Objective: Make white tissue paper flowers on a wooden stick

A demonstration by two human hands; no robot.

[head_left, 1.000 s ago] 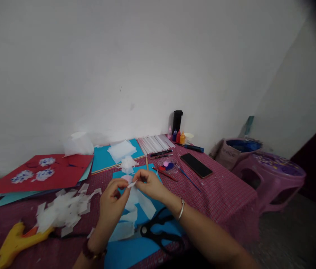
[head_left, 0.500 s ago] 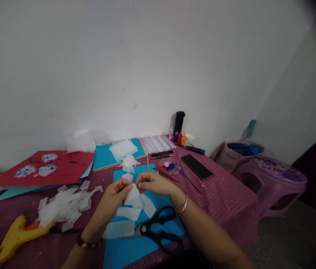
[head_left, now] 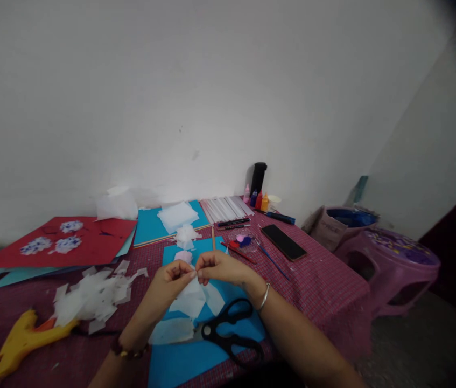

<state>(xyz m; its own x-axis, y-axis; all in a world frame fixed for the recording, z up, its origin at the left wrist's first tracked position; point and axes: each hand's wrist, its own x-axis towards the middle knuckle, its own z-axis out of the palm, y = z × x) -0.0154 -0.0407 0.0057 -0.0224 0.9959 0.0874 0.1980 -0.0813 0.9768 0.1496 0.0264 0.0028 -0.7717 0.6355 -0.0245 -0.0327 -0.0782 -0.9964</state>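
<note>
Pale wall (head_left: 171, 97) behind a bench (head_left: 324, 280) spread with a red checked cloth (head_left: 312, 318). Left hand (head_left: 169, 283) and right hand (head_left: 222, 267) nearly meet at the fingertips, both pinching a white paper piece (head_left: 194, 285) between them, above a blue sheet (head_left: 187, 366); the fingers partly hide the grip. Nearer the body than the right hand: black-handled scissors (head_left: 207, 330). Right of that hand: a dark phone (head_left: 283, 241). Left of the left hand: a heap of paper scraps (head_left: 90, 299); farther left, a yellow glue gun (head_left: 26, 345) and, beyond the scraps, a red sheet (head_left: 94, 254) bearing three blue-flecked white clusters (head_left: 66, 244).
</note>
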